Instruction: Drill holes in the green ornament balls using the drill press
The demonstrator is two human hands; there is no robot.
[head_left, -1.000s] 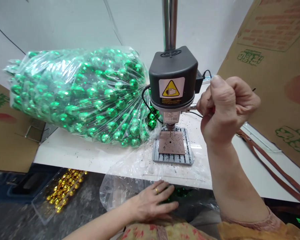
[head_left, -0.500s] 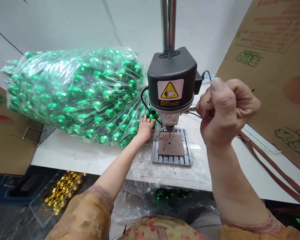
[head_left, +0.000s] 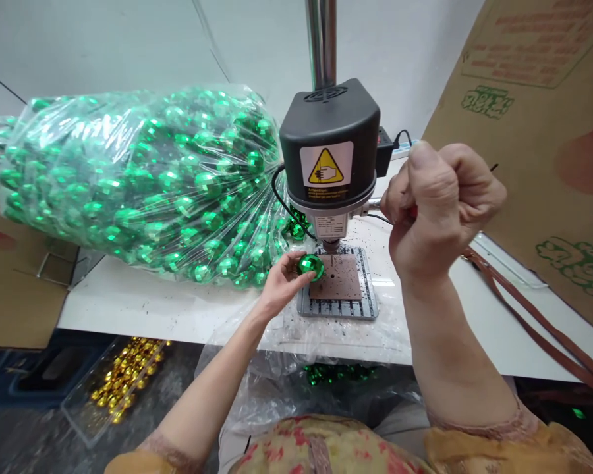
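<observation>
One faceted green ball point(head_left: 308, 264), newly grasped by left hand point(head_left: 282, 282), seems ready for drill press point(head_left: 330, 125); right hand point(head_left: 437, 207) stays clenched on lever point(head_left: 373, 205).

A bag of green balls point(head_left: 138, 191) fills the left rear of the table point(head_left: 128, 299), crowding the drill press point(head_left: 331, 225); the press head point(head_left: 327, 118) overhangs the base plate point(head_left: 337, 309), a cable point(head_left: 275, 186) looping at its left; the right hand point(head_left: 437, 204), closed on a lever point(head_left: 373, 205), bars the right side, near a cardboard box point(head_left: 534, 184); the left hand point(head_left: 281, 283) and its green ball point(head_left: 309, 266) take up the plate's left edge; between the forearms point(head_left: 447, 342) an open lane reaches the plate from the front, over loose plastic film point(head_left: 277, 385).
</observation>
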